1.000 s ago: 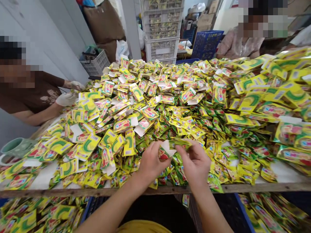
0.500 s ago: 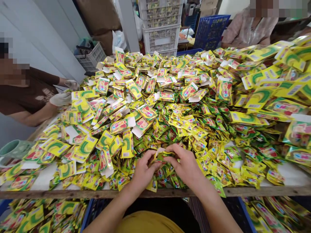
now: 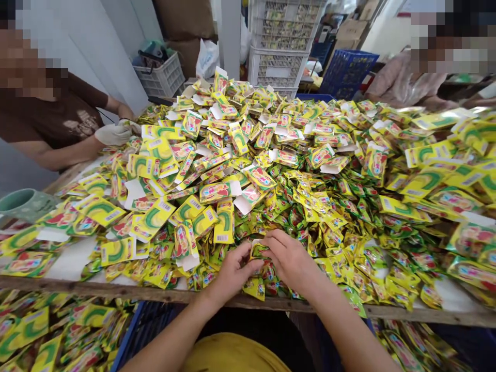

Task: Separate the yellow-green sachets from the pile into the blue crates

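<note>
Holding: the left hand (image 3: 232, 271) and right hand (image 3: 291, 261) meet fingertip to fingertip, each grip narrow and pinched on one small yellow-green carton (image 3: 259, 250).
Carton: it sits low between the thumbs, just above the heap at the near edge of the tabletop (image 3: 116, 292); only a sliver of its white flap shows.
Change: a second ago both hands were lifted clear of the heap, with the white flap standing open and a sachet at its mouth. Now they have sunk onto the pile and the flap is almost folded out of sight.
Reading: as I judge it, the filling is over and the closing of this carton is the step in hand.
Under the hands: loose foil sachets (image 3: 329, 206) lie thick, spreading right and away.
Left of the hands: printed cartons (image 3: 155, 219), some flat and some with white flaps open, overlap in a second heap.
Far left: a green mug (image 3: 19, 204) stands at the tabletop's corner; a co-worker's gloved hand (image 3: 112, 134) rests on the pile.
Behind: stacked white crates (image 3: 277, 62) and a blue crate (image 3: 346, 70); another person sits at the far right.
Below: a blue bin (image 3: 127, 330) beside more packs.
</note>
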A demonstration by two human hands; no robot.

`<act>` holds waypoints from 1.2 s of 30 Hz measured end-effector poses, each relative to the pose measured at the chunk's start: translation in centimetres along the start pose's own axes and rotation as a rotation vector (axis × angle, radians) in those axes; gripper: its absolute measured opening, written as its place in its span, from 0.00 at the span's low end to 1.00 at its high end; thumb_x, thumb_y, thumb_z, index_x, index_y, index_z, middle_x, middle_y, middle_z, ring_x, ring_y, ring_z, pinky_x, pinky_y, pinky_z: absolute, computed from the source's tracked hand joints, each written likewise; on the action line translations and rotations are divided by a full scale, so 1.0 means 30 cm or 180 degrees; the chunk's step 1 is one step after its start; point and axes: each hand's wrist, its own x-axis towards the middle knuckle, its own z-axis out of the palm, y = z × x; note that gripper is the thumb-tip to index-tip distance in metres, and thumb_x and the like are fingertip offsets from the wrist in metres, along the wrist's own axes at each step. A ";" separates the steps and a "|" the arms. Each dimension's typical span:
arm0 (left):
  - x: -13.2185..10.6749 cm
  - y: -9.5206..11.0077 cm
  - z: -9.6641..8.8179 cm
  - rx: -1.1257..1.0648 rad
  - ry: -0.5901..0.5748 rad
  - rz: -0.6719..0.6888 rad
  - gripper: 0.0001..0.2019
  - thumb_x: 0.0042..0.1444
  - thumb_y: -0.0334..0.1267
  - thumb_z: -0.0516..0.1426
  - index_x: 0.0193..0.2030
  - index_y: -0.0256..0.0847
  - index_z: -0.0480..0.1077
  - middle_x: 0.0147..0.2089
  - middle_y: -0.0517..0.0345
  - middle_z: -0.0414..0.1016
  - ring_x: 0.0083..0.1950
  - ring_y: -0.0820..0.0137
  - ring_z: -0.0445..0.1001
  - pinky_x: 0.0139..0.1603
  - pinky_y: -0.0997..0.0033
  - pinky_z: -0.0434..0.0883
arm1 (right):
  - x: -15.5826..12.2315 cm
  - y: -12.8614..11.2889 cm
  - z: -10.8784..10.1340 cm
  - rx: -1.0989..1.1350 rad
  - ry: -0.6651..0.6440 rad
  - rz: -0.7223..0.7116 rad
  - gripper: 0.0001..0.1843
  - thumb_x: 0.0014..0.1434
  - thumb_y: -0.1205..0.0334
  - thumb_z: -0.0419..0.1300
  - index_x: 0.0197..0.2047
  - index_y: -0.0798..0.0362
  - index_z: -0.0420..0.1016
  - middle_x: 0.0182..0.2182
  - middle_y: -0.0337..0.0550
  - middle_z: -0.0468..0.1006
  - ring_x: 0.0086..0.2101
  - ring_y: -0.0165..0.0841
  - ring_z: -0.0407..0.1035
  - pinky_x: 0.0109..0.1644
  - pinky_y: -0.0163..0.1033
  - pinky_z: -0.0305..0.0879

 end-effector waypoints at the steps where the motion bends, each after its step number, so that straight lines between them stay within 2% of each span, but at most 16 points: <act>1: -0.002 0.005 -0.001 -0.0027 0.0026 0.0024 0.14 0.59 0.43 0.56 0.47 0.37 0.72 0.40 0.56 0.73 0.40 0.67 0.69 0.43 0.71 0.67 | 0.001 -0.004 0.005 -0.0088 0.0033 -0.0006 0.09 0.64 0.71 0.51 0.44 0.56 0.70 0.41 0.51 0.72 0.43 0.38 0.68 0.46 0.44 0.70; 5: -0.011 0.031 0.002 -0.0207 0.0103 0.0002 0.11 0.61 0.41 0.54 0.46 0.39 0.71 0.42 0.56 0.73 0.43 0.67 0.69 0.45 0.71 0.66 | 0.005 -0.013 0.018 -0.0140 0.0045 -0.0045 0.07 0.65 0.68 0.51 0.39 0.54 0.70 0.39 0.49 0.72 0.40 0.36 0.68 0.44 0.41 0.70; 9: -0.011 0.047 0.008 -0.0196 0.0146 -0.0138 0.11 0.59 0.40 0.56 0.46 0.40 0.71 0.41 0.58 0.73 0.42 0.67 0.69 0.44 0.72 0.67 | 0.012 0.001 0.006 0.0034 -0.0155 -0.0064 0.08 0.65 0.68 0.52 0.38 0.54 0.72 0.39 0.48 0.72 0.39 0.35 0.68 0.43 0.41 0.69; 13: -0.006 0.039 0.007 -0.0060 0.0053 -0.0172 0.12 0.59 0.43 0.57 0.45 0.39 0.73 0.38 0.57 0.74 0.39 0.68 0.69 0.40 0.73 0.67 | 0.014 0.032 -0.021 0.0575 -0.0214 -0.0006 0.10 0.64 0.69 0.55 0.39 0.50 0.77 0.45 0.47 0.71 0.45 0.36 0.67 0.47 0.43 0.68; 15: -0.005 0.032 0.004 -0.0120 -0.0009 -0.0127 0.13 0.59 0.43 0.56 0.47 0.39 0.73 0.40 0.56 0.75 0.41 0.67 0.70 0.43 0.72 0.68 | 0.008 0.037 -0.030 0.0745 -0.0283 0.0063 0.09 0.64 0.65 0.56 0.41 0.48 0.79 0.50 0.48 0.70 0.50 0.38 0.64 0.52 0.46 0.66; 18: -0.008 0.023 0.000 -0.0305 -0.0007 -0.0119 0.14 0.59 0.42 0.57 0.49 0.40 0.73 0.44 0.55 0.77 0.46 0.65 0.72 0.49 0.69 0.68 | -0.015 0.025 -0.025 0.0798 -0.0415 0.0159 0.10 0.64 0.59 0.57 0.41 0.47 0.80 0.52 0.48 0.71 0.53 0.41 0.62 0.55 0.51 0.63; 20: -0.012 0.021 -0.002 -0.0374 0.0104 -0.0188 0.15 0.60 0.43 0.56 0.51 0.41 0.73 0.47 0.54 0.77 0.49 0.64 0.73 0.53 0.67 0.68 | -0.041 0.010 -0.006 0.1043 -0.0078 0.0398 0.11 0.65 0.59 0.55 0.41 0.46 0.80 0.53 0.48 0.71 0.52 0.41 0.64 0.55 0.51 0.63; 22: -0.017 0.025 -0.004 -0.0409 0.0287 -0.0332 0.16 0.63 0.45 0.53 0.52 0.41 0.73 0.50 0.53 0.77 0.52 0.63 0.73 0.57 0.65 0.66 | -0.070 -0.002 0.024 0.1584 0.0569 0.1049 0.11 0.64 0.58 0.56 0.44 0.47 0.78 0.48 0.49 0.74 0.46 0.38 0.69 0.48 0.46 0.68; 24: -0.021 0.038 -0.005 -0.0405 0.0318 -0.0499 0.17 0.63 0.45 0.51 0.50 0.41 0.75 0.50 0.53 0.78 0.53 0.63 0.73 0.59 0.64 0.65 | -0.094 -0.012 0.059 0.2431 0.0976 0.1896 0.12 0.61 0.54 0.59 0.43 0.49 0.77 0.33 0.44 0.76 0.29 0.33 0.70 0.31 0.38 0.69; 25: -0.022 0.048 -0.006 -0.0394 0.0245 -0.0556 0.16 0.63 0.45 0.52 0.50 0.41 0.76 0.50 0.53 0.78 0.52 0.63 0.74 0.58 0.64 0.66 | -0.100 -0.017 0.075 0.2899 0.0999 0.2246 0.12 0.58 0.52 0.61 0.42 0.49 0.76 0.26 0.39 0.73 0.22 0.30 0.65 0.24 0.35 0.64; 27: -0.018 0.073 -0.009 -0.0236 0.0021 -0.0542 0.14 0.59 0.42 0.56 0.47 0.41 0.77 0.48 0.53 0.79 0.50 0.63 0.75 0.55 0.66 0.69 | -0.101 -0.028 0.098 0.3663 0.0836 0.2629 0.14 0.54 0.50 0.64 0.38 0.50 0.75 0.19 0.32 0.67 0.16 0.25 0.55 0.17 0.31 0.54; 29: -0.009 0.098 -0.013 0.0114 -0.0021 -0.0430 0.11 0.54 0.37 0.59 0.42 0.41 0.78 0.41 0.55 0.81 0.44 0.64 0.77 0.48 0.69 0.72 | -0.089 -0.038 0.107 0.3970 0.0671 0.2717 0.13 0.50 0.52 0.67 0.34 0.51 0.76 0.20 0.31 0.66 0.16 0.22 0.53 0.17 0.29 0.50; 32: 0.008 0.112 -0.023 0.0622 0.0379 -0.0304 0.06 0.48 0.31 0.59 0.32 0.39 0.78 0.30 0.59 0.80 0.32 0.69 0.77 0.36 0.74 0.73 | -0.064 -0.047 0.106 0.3977 0.0651 0.2603 0.11 0.49 0.53 0.68 0.33 0.51 0.80 0.24 0.34 0.68 0.16 0.20 0.54 0.16 0.28 0.49; 34: 0.015 0.101 -0.031 0.0617 0.0702 -0.0258 0.06 0.49 0.33 0.59 0.33 0.39 0.78 0.30 0.59 0.80 0.32 0.68 0.78 0.36 0.73 0.75 | -0.052 -0.045 0.104 0.3982 0.0772 0.2455 0.13 0.51 0.51 0.66 0.37 0.50 0.82 0.29 0.37 0.71 0.16 0.20 0.57 0.16 0.29 0.53; 36: 0.013 0.077 -0.040 0.0517 0.0849 -0.0200 0.08 0.52 0.37 0.60 0.38 0.40 0.79 0.37 0.57 0.82 0.37 0.66 0.80 0.42 0.70 0.76 | -0.046 -0.039 0.105 0.3930 0.0887 0.2348 0.15 0.54 0.49 0.64 0.39 0.49 0.83 0.32 0.39 0.72 0.17 0.21 0.59 0.17 0.30 0.58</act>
